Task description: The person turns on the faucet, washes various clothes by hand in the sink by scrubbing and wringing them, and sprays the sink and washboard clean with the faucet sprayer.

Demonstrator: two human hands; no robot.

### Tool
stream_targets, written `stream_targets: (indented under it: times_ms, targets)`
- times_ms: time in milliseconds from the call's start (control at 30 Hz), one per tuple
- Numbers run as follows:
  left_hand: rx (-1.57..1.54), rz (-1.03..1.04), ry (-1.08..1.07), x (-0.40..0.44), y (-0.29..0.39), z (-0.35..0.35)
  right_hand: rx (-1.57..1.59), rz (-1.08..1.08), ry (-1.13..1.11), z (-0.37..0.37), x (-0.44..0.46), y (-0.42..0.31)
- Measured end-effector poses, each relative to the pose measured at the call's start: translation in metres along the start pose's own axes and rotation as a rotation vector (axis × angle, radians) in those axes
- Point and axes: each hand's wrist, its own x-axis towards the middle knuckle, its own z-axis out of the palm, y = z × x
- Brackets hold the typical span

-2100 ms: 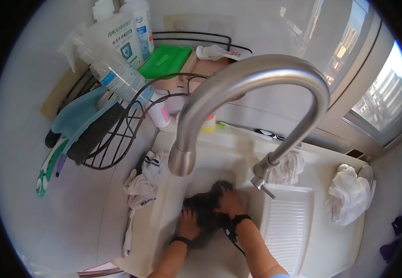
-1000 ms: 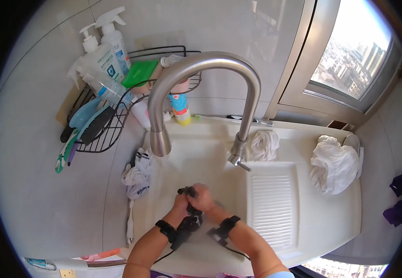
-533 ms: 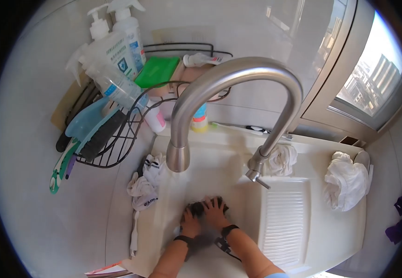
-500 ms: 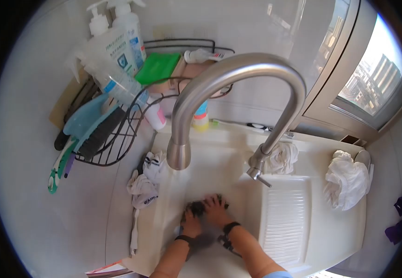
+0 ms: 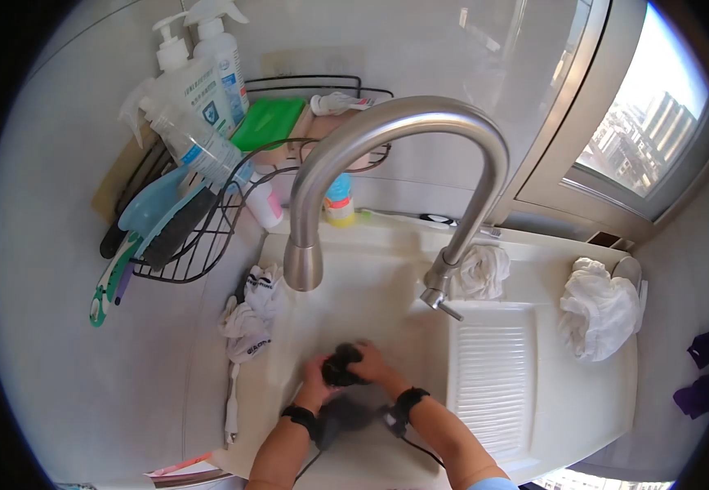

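A bunched dark cloth [image 5: 341, 365], apparently wet, is held between my two hands inside the white sink [image 5: 420, 359]. My left hand [image 5: 315, 384] grips its left side with the fingers curled. From the right, my right hand [image 5: 372, 364] closes around the other side. How much of the cloth sits inside the fingers is hidden. Both wrists wear black bands, with thin dark cords hanging near them. Below the hands, a blurred dark patch [image 5: 353, 412] shows in the basin; whether it is cloth or shadow I cannot tell.
A steel faucet [image 5: 403, 110] arches above the basin. Right of it lie a ribbed washboard [image 5: 492, 384] and white cloths [image 5: 481, 272]. White fabric with dark lettering [image 5: 252, 314] rests on the left rim. A wire rack [image 5: 199, 260] holds bottles and brushes.
My hands were pressed onto the dark cloth low in the basin with fingers spread. Now they have gathered it into a bunch between them. The view has shifted slightly.
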Motion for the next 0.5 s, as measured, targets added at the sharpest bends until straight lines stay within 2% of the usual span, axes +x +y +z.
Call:
stream_targets:
  times_ms: [33,100,233,300,367,400,467,500]
  targets:
    - [-0.053,-0.053,-0.056,-0.02,0.011,0.021,0.067,-0.152,0.059,-0.002,-0.009,-0.027]
    - [-0.243,0.017,-0.379,-0.041,0.019,0.048,0.048,-0.392,0.078,-0.017,-0.022,-0.084]
    - [0.509,0.619,-0.585,-0.11,0.037,0.092,-0.069,-0.446,0.186,-0.037,-0.04,-0.149]
    - [0.172,0.493,-0.548,-0.055,0.024,0.062,-0.071,-0.461,0.219,-0.041,-0.045,-0.155]
    - [-0.047,0.332,-0.553,-0.035,0.025,0.052,0.016,-0.494,0.278,-0.042,-0.041,-0.148]
    - [-0.098,0.234,-0.581,-0.029,0.027,0.047,0.06,-0.511,0.306,-0.043,-0.038,-0.143]
    - [-0.091,0.151,-0.496,-0.033,0.025,0.047,0.065,-0.525,0.277,-0.055,-0.031,-0.137]
    - [-0.033,0.168,-0.387,-0.036,0.02,0.049,0.066,-0.532,0.264,-0.06,-0.027,-0.132]
